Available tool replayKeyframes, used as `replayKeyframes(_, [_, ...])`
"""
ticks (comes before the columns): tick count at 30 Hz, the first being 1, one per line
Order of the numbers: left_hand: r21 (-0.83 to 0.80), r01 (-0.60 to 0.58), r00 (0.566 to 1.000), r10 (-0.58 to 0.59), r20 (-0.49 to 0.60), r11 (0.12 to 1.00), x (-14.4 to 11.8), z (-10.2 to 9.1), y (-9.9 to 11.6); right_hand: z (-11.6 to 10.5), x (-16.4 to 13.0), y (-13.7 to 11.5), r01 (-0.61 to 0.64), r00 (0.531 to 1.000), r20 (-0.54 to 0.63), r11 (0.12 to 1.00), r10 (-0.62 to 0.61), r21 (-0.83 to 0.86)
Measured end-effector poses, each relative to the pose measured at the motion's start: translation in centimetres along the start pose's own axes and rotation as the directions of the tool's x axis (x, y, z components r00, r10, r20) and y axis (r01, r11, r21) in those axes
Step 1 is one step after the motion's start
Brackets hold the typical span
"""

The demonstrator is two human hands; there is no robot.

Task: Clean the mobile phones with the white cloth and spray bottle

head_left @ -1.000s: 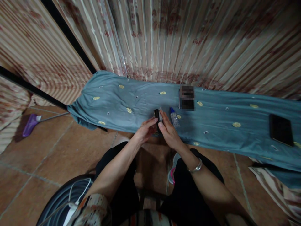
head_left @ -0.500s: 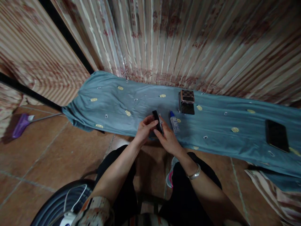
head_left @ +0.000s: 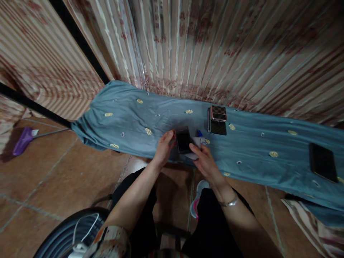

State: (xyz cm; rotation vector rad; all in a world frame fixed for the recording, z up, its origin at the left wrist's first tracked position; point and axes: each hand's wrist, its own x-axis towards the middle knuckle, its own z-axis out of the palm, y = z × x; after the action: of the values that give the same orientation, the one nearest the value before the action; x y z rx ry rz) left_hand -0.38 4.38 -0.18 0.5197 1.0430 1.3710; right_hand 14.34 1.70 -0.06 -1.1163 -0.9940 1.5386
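Phone (head_left: 183, 140) dark, small, held flat at near edge of table (head_left: 150, 118), screen up. Left hand (head_left: 163, 150) pinches its left edge with fingertips; right hand (head_left: 205, 163) grips its right side, thumb on top, white cloth under. Spray bottle (head_left: 200, 138) just beyond phone, folded phone (head_left: 217, 120) further back. Risk: light fingertip hold could slip, phone falling onto tiled floor (head_left: 67, 172); elbow sweep could topple bottle.

- Both forearms are bare down to the left hand (head_left: 163, 150) and the right hand (head_left: 206, 163)
- A thin silver bangle (head_left: 228, 202) circles the right wrist
- A short patterned sleeve (head_left: 109, 239), pale with rust-red and dark blotches, covers the left upper arm
- Black trousers (head_left: 212, 222) cover both legs, loose over the knees
- A pale grey sports shoe (head_left: 197, 199) with a bright pink inner trim shows between the knees
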Motion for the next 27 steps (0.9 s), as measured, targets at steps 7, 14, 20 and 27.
replayKeyframes(7, [-0.133, 0.272, 0.962, -0.265, 0.072, 0.953, -1.0, 1.2, 1.1, 1.3, -0.2, 1.0, -0.072, 0.996, 0.045, 0.996, 0.074, -0.050])
replayKeyframes(14, [-0.045, 0.140, 0.985, -0.143, -0.094, 0.989, -0.4, 0.9, 0.3, 0.8, -0.6, 0.7, 0.203, 0.979, 0.127, 0.704, -0.159, -0.681])
replayKeyframes(20, [-0.036, 0.103, 0.985, -0.107, -0.137, 0.994, 0.3, 1.3, -0.1, 1.5, -0.7, 0.7, 0.219, 0.972, 0.124, 0.578, -0.199, -0.786])
replayKeyframes(27, [-0.013, 0.089, 0.988, -0.090, -0.129, 0.996, 0.9, 0.9, -0.1, 1.3, -0.8, 0.6, 0.257, 0.952, 0.099, 0.585, -0.288, -0.769])
